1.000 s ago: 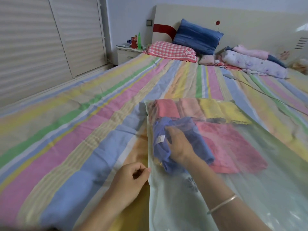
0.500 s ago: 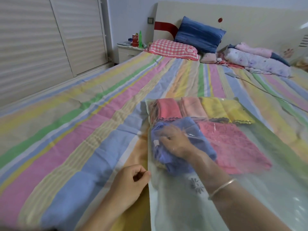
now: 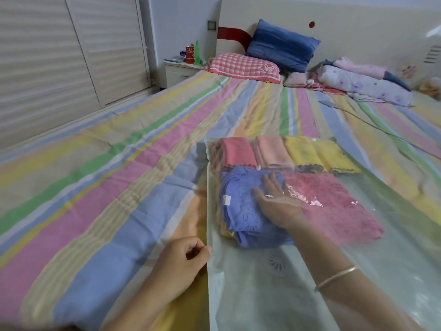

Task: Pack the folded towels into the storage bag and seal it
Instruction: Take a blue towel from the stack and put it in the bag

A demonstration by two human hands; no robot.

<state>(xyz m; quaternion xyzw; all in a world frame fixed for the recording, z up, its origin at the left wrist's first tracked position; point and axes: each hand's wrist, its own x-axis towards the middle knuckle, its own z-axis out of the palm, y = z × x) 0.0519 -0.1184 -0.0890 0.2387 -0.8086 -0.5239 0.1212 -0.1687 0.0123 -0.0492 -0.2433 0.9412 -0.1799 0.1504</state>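
Note:
A clear plastic storage bag (image 3: 274, 287) lies flat on the striped bed. Inside it, a row of folded towels sits at the far end: red (image 3: 236, 151), pale pink (image 3: 272, 152) and yellow (image 3: 317, 154). Nearer are a blue towel (image 3: 241, 206) and a dark pink towel (image 3: 338, 206). My right hand (image 3: 276, 201) reaches inside the bag and lies flat, fingers straight, on the blue towel. My left hand (image 3: 183, 261) pinches the bag's left edge between thumb and curled fingers.
The striped sheet (image 3: 95, 187) covers the whole bed. A checked pillow (image 3: 241, 66), a blue pillow (image 3: 281, 48) and rolled bedding (image 3: 365, 84) lie at the headboard. A cable (image 3: 381, 130) crosses the right side. A nightstand (image 3: 179, 70) stands beside the shuttered wardrobe.
My right hand went from gripping the blue towel to lying flat on it, and the towel now lies spread out. The left hand has kept its pinch on the bag edge.

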